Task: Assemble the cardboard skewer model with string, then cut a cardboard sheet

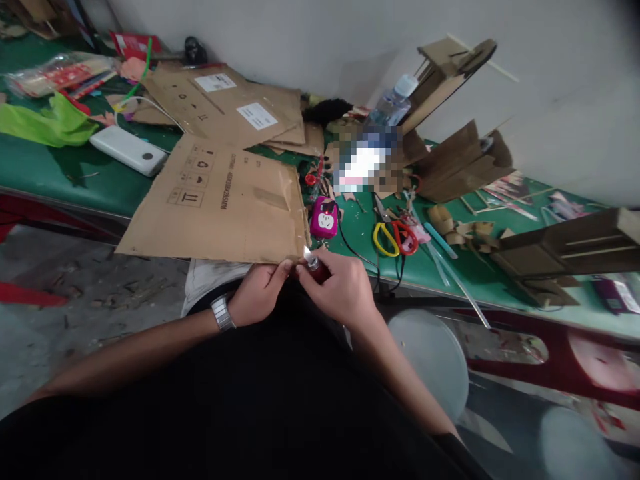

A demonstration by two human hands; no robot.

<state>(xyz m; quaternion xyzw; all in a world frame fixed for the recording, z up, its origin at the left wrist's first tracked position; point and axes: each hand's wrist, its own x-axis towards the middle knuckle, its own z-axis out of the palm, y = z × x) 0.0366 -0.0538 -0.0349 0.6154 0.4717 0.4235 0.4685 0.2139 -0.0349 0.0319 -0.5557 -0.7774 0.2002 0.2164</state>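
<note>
My right hand (pixel 340 288) is closed round a small red-handled cutter (pixel 314 263) whose short blade points at the near edge of a large flattened cardboard sheet (pixel 220 200). My left hand (pixel 257 292), with a metal watch (pixel 221 312) on the wrist, pinches that same cardboard edge right beside the blade. The sheet overhangs the front of the green table (pixel 100 180).
On the table lie a pink glue gun (pixel 324 219) with a black cord, yellow and red scissors (pixel 393 237), more cardboard sheets (pixel 225 107), cardboard models (pixel 460 160), a white power bank (pixel 127 150), a water bottle (pixel 395 100) and a green bag (pixel 45 123). Round stools (pixel 430 353) stand at right.
</note>
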